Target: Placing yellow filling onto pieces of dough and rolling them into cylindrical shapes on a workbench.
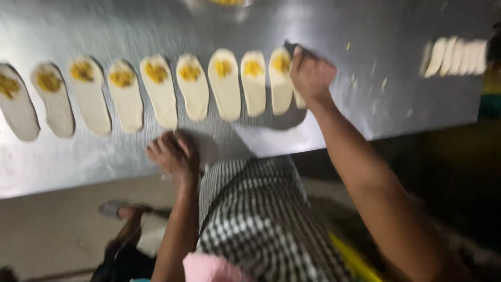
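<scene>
1. Pale, soft dough dominates the scene: a row of flattened oval dough pieces (193,86) lies across the brushed steel worktable (365,42), each with its long axis running from the table's far side towards the person.

2. Every oval carries a dab of yellow filling (189,72) at its far end; the near ends are bare and smooth.

3. The right hand (311,73) is at the right end of the row, on the last dough oval (299,99), which shows only as a narrow strip below the hand. The fingers are curled closed around something dark and thin, too blurred to identify.

4. The left hand (172,154) rests on the steel just near of the row's middle, below the fifth and sixth ovals; it is flat with fingers spread, holding nothing.

5. The right hand is therefore the one on the dough; the rest of the row stretches away to its left.

6. Well apart to the right of the row, near the table's right edge, sits a tight stack of plain pale dough slices (454,56), without filling.

7. A round metal bowl (219,5) with yellow contents peeks in beyond the row at the table's far edge.

8. A black-and-white checked apron (261,214) covers the person below the table's near edge.
</scene>
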